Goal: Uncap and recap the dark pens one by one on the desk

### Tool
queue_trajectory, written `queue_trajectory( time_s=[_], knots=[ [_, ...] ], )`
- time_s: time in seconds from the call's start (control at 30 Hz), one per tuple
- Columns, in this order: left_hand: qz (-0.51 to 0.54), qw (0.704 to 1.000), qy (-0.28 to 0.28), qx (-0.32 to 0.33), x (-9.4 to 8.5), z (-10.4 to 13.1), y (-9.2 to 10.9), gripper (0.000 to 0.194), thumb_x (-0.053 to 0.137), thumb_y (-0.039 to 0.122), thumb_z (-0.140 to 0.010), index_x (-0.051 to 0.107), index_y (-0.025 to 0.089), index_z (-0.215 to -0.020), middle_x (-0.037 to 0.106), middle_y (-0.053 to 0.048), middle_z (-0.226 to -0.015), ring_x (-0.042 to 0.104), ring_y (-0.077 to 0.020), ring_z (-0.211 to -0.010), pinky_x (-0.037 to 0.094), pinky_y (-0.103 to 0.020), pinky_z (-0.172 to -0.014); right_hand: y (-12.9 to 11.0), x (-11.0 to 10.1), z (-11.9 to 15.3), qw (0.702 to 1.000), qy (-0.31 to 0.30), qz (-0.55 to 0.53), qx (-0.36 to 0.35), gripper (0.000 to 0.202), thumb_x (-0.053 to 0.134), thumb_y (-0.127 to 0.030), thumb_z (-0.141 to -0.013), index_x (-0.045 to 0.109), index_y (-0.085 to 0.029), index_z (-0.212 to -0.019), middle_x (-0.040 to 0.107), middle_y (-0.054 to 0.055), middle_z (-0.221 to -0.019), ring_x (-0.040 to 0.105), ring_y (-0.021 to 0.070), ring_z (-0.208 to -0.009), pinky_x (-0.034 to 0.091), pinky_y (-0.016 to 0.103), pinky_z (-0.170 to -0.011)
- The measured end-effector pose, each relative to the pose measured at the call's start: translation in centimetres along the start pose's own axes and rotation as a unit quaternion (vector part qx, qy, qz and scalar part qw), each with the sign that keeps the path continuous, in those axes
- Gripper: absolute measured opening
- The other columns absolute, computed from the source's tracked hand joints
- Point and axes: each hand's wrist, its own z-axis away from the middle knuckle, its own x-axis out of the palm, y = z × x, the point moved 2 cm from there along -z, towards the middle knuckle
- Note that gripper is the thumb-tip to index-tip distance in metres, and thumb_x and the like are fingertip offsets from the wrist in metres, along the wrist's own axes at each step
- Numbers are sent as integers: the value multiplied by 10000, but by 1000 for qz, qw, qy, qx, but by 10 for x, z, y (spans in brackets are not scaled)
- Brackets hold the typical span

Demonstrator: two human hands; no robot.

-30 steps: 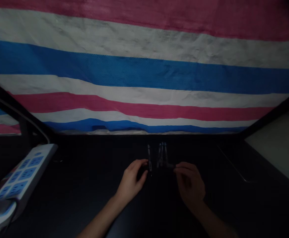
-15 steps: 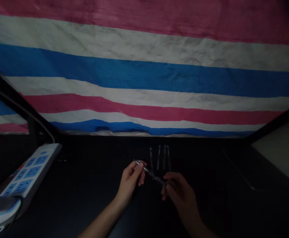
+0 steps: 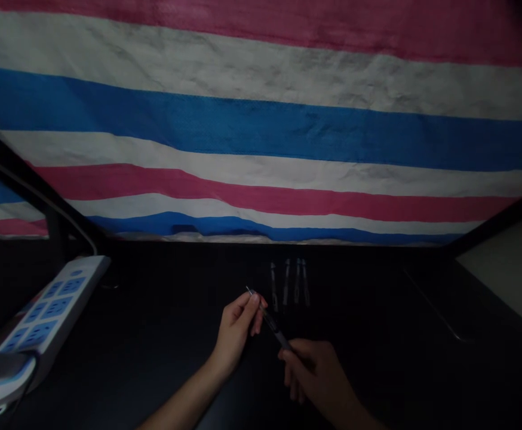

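Note:
Near the middle of the dark table, a slim pen-like item (image 3: 273, 326) slants between my two hands. Its upper left end is thin and silvery, and its lower right part is dark grey. My left hand (image 3: 238, 322) pinches the thin end between thumb and fingers. Around the dark end, my right hand (image 3: 312, 370) is closed, hiding the end itself. Just beyond my hands, several slim, partly clear sticks (image 3: 297, 283) lie side by side, pointing away from me. The dim light hides their exact kind.
On the left lies a white power strip (image 3: 64, 310) with blue sockets and a plugged-in adapter (image 3: 3, 370) with a red light. A striped tarp (image 3: 261, 131) hangs behind the table. A dark flat panel (image 3: 449, 298) shows at the right.
My right hand has moved down and towards me with the dark end, so the item slopes more steeply. The left hand has stayed almost in place.

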Motion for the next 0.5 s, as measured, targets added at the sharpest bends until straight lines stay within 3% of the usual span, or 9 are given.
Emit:
queue_trajectory(
  time_s=[0.13, 0.33, 0.4, 0.5],
  knots=[
    [-13, 1000, 8, 2, 3, 3, 3, 372, 546, 483, -858, 617, 136, -747, 449, 47, -441, 366, -76, -417, 288, -195, -446, 0, 0, 4, 998, 10, 55, -11, 431, 483, -458, -862, 499, -179, -534, 522, -19, -432, 525, 92, -350, 360, 166, -359],
    [-22, 999, 39, -2, 3, 5, 5, 359, 574, 481, -839, 603, 142, -723, 453, 52, -440, 372, -69, -391, 270, -185, -411, -3, -4, 3, 994, 50, 96, -21, 356, 544, -447, -824, 575, -174, -599, 538, -19, -465, 545, 104, -373, 378, 183, -384],
    [-11, 999, 37, 5, 2, 4, 3, 360, 559, 481, -850, 600, 142, -733, 461, 50, -450, 376, -69, -398, 282, -183, -416, -3, -5, 1, 998, 43, 54, -9, 325, 594, -470, -790, 611, -163, -686, 575, -12, -501, 562, 110, -392, 399, 188, -398],
    [-3, 1000, 24, 15, 0, 1, 0, 364, 536, 485, -866, 599, 144, -757, 472, 47, -463, 376, -71, -410, 286, -184, -424, -1, -2, -1, 992, -34, -110, 43, 443, 570, -574, -783, 618, -137, -842, 657, 43, -635, 632, 151, -468, 451, 215, -411]
  ],
)
